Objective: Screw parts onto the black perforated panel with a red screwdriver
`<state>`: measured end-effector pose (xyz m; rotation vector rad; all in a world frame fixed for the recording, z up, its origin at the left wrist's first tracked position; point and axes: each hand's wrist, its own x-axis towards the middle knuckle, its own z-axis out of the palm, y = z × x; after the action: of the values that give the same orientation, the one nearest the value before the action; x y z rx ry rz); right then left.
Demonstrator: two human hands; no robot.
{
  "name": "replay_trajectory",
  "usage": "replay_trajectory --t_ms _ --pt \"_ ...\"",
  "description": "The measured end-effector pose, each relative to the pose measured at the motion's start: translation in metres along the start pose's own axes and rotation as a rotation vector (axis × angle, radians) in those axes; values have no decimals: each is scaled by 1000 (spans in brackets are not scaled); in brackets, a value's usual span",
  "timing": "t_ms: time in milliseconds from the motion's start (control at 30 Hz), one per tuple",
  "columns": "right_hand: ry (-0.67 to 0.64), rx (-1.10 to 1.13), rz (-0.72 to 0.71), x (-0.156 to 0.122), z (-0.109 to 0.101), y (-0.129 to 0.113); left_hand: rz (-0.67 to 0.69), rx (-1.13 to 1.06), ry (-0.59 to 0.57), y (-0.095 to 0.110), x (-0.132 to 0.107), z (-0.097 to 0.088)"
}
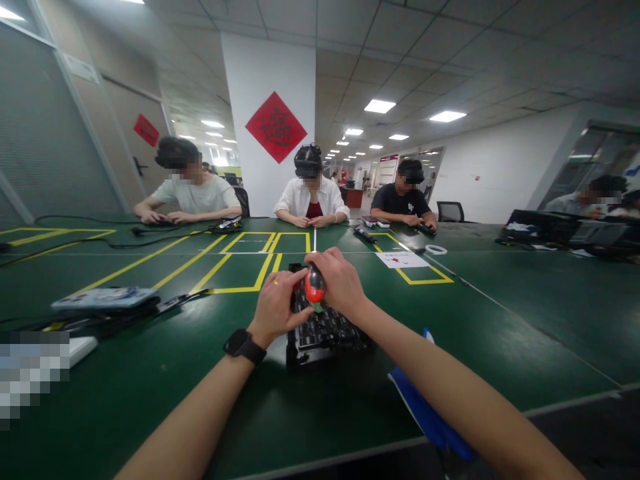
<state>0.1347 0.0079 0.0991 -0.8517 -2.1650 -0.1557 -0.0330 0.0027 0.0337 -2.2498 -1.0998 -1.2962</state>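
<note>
In my right hand [337,277], fingers curled round the handle, is a screwdriver [315,285] with a red and black handle and a small green part at its near end. Its thin metal shaft points away from me. My left hand [275,297], with a ring and a black watch at the wrist, has its index finger against the handle and its thumb by the green end. Directly below both hands lies a black tray-like case [320,340] with rows of slots or small parts, partly covered by my hands. What the slots contain is too blurred to tell.
A light-blue box [105,299] and cables lie to the left. A blue cloth-like item [430,413] is under my right forearm at the table edge. Yellow tape [235,290] marks the green table, with a paper sheet [401,259] beyond. Several people sit across and at right.
</note>
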Motion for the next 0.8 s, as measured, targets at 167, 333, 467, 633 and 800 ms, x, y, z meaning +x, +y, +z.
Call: replay_trajectory --t_ms 167,333,467,633,800 --pt "458 644 405 -15 28 56 -335 13 -107 -18 -6 22" --pt "575 1105 790 -45 60 115 -817 -27 -218 -57 -26 56" --pt "595 1302 894 -55 67 130 -855 -128 -286 -69 -30 63" --pt "472 1420 945 -56 62 121 -896 -110 -275 -72 -31 58" --pt "391 1574 938 -57 48 108 -942 -86 -252 -82 -35 55"
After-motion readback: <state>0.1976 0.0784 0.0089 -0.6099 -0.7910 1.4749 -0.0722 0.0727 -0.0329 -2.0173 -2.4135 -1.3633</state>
